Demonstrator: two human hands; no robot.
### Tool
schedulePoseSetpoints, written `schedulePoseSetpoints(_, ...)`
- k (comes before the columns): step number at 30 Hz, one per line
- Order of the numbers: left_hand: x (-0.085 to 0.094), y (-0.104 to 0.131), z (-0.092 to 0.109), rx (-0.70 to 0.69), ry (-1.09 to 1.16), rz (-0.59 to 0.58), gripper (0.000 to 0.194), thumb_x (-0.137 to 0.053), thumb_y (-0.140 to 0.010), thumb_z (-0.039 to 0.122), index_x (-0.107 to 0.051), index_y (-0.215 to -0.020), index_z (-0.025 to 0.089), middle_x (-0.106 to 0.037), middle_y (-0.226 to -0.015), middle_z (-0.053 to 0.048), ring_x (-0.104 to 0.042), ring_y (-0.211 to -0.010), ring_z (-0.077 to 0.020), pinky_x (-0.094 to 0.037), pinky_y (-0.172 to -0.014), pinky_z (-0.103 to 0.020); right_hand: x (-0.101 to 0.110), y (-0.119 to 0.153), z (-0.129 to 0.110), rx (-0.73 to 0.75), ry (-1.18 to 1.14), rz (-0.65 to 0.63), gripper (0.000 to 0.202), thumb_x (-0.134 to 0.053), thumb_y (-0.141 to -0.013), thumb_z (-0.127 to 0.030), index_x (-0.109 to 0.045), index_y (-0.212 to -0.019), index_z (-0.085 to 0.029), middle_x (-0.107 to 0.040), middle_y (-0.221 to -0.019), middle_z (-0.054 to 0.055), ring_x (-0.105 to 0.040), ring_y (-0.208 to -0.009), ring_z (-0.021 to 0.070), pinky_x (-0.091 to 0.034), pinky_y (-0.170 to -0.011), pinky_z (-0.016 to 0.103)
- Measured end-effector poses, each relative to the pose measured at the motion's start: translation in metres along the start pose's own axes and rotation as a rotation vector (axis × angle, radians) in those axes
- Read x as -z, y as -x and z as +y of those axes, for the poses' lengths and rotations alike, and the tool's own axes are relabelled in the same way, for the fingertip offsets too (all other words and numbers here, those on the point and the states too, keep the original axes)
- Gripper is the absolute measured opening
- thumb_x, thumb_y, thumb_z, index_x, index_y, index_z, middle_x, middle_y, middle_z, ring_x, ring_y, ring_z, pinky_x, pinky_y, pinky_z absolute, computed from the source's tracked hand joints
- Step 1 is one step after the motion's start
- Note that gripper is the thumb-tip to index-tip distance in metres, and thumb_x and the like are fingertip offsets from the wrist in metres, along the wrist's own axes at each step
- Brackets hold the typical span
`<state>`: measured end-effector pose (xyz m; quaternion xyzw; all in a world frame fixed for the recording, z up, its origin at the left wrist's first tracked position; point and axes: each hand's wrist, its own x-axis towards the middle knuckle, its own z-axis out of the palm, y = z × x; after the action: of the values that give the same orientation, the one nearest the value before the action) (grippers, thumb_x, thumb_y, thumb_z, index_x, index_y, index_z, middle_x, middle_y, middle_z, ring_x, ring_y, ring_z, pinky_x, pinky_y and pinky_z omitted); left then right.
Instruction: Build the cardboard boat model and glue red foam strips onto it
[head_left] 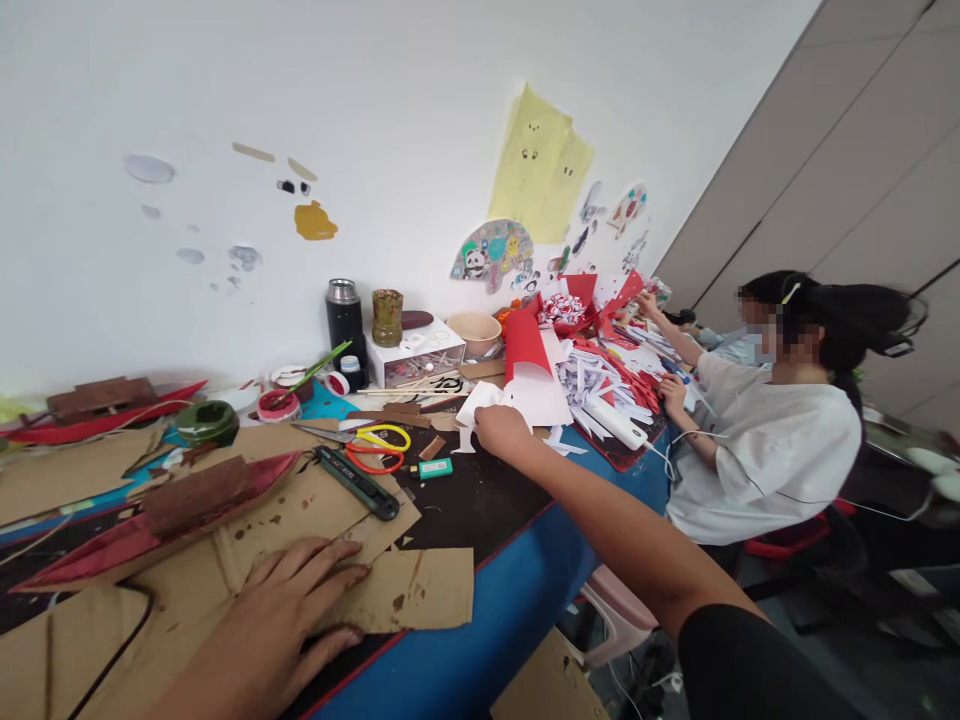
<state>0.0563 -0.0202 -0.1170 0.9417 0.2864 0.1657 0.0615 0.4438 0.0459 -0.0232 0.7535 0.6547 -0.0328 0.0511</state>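
Observation:
My left hand (pixel 289 605) lies flat with its fingers spread on brown cardboard (pixel 431 590) at the table's front edge. Stretched out toward the middle of the table, my right hand (pixel 502 430) has its fingers closed on a crumpled piece of white paper (pixel 471 412). Beyond my left hand are a green utility knife (pixel 356 482) and scissors (pixel 375 445) with yellow and orange handles. A small green-and-white box (pixel 436 468) lies between the knife and my right hand. A red boat model (pixel 169 520) with a brown cabin rests on the cardboard at left.
A person in a white shirt (pixel 772 460) sits at right, hands over red and white paper strips (pixel 600 375). Along the wall stand a black thermos (pixel 346 320), a white box (pixel 412 350) and a bowl (pixel 474 330). A white glue gun (pixel 616 424) with a cable lies nearby.

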Motion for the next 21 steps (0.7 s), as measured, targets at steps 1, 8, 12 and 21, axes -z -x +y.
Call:
schedulePoseSetpoints(1, 0.0, 0.0, 0.0, -0.004, -0.003, 0.007, 0.046, -0.071, -0.098, 0.068, -0.081, -0.135, 0.043, -0.08, -0.147, -0.003, -0.072, -0.129, -0.0335, -0.052, -0.109, -0.047, 0.001, -0.001, 0.0, 0.002, -0.007, 0.01, 0.033, -0.058, -0.107, -0.018, -0.081, -0.129, -0.007, -0.081, -0.126, 0.027, -0.079, -0.119, 0.0366, -0.056, -0.097, 0.04)
schedulePoseSetpoints(8, 0.003, -0.001, -0.001, 0.001, 0.004, -0.014, 0.046, -0.071, -0.098, 0.067, -0.081, -0.136, 0.043, -0.08, -0.145, -0.004, -0.072, -0.128, -0.0337, -0.053, -0.11, -0.047, 0.017, -0.01, 0.006, -0.007, -0.128, 0.168, 0.031, -0.057, -0.112, -0.03, -0.081, -0.128, -0.02, -0.085, -0.123, 0.013, -0.078, -0.117, 0.0292, -0.054, -0.094, 0.033)
schedulePoseSetpoints(12, 0.008, -0.001, 0.001, 0.008, -0.003, -0.048, 0.046, -0.072, -0.098, 0.066, -0.08, -0.138, 0.045, -0.079, -0.148, -0.001, -0.073, -0.13, -0.0344, -0.054, -0.11, -0.048, 0.033, -0.015, 0.012, -0.038, -0.184, 0.255, 0.034, -0.053, -0.115, -0.035, -0.079, -0.132, -0.02, -0.086, -0.115, 0.01, -0.078, -0.109, 0.0262, -0.053, -0.091, 0.031)
schedulePoseSetpoints(21, 0.002, 0.002, -0.005, -0.005, -0.006, -0.05, 0.046, -0.071, -0.099, 0.067, -0.078, -0.14, 0.048, -0.079, -0.149, 0.001, -0.074, -0.13, -0.0331, -0.055, -0.109, -0.048, 0.028, -0.013, 0.006, 0.015, -0.191, 0.234, 0.03, -0.06, -0.112, -0.033, -0.083, -0.128, -0.021, -0.086, -0.122, 0.013, -0.078, -0.114, 0.0301, -0.052, -0.093, 0.034)
